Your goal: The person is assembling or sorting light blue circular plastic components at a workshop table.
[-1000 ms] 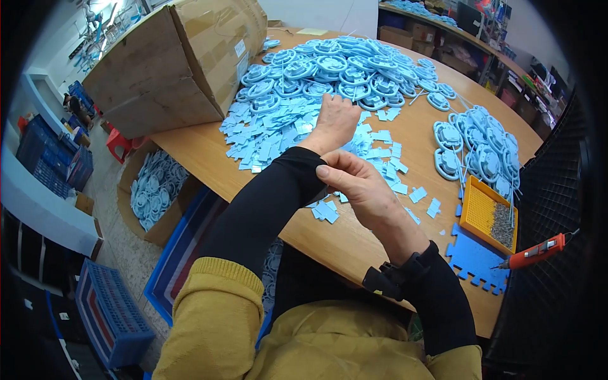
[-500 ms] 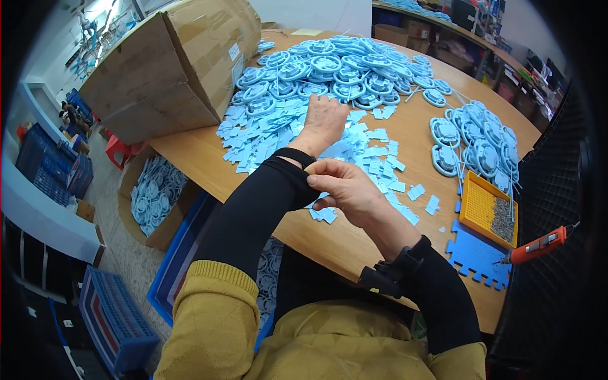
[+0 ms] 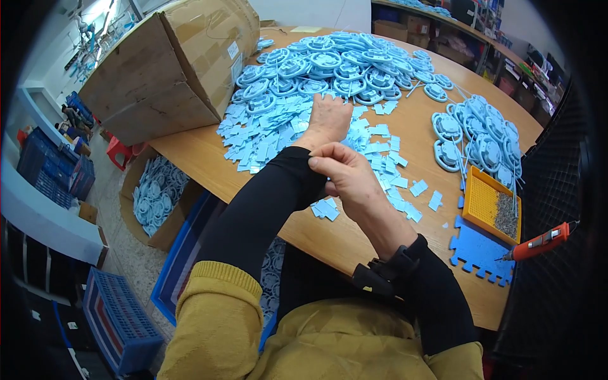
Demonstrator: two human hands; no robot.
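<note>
I see the black sleeve (image 3: 272, 202) on the left arm, and its cuff sits at the wrist, just above the middle of the counter (image 3: 202, 158). The right hand (image 3: 345, 180) pinches the edge of that cuff. Its grip is narrow, with thumb and fingers closed on the cloth.

The left hand (image 3: 328, 120) reaches out past the cuff. It lies palm down on a heap of small light blue flat pieces (image 3: 266, 136). Its fingers are bent down into the pieces, so I cannot tell if they hold one or if the grip is wide or narrow.

Beyond the left hand is a big pile of round light blue parts (image 3: 335, 66). A second pile of the same round parts (image 3: 481, 142) lies at the right side of the counter. A few loose flat pieces (image 3: 418, 189) lie near the right hand.

On the right, close to the counter's edge, stands an orange tray (image 3: 484, 202) with small grey bits in it. Just beside it lies a blue foam mat (image 3: 478, 250) with a toothed edge. An orange tool (image 3: 541, 240) rests with its tip at the mat.

A large brown cardboard box (image 3: 164, 69) lies tipped on the counter's left end. On the floor below is a carton (image 3: 152, 196) with more round blue parts, and a blue crate (image 3: 120, 323).
</note>
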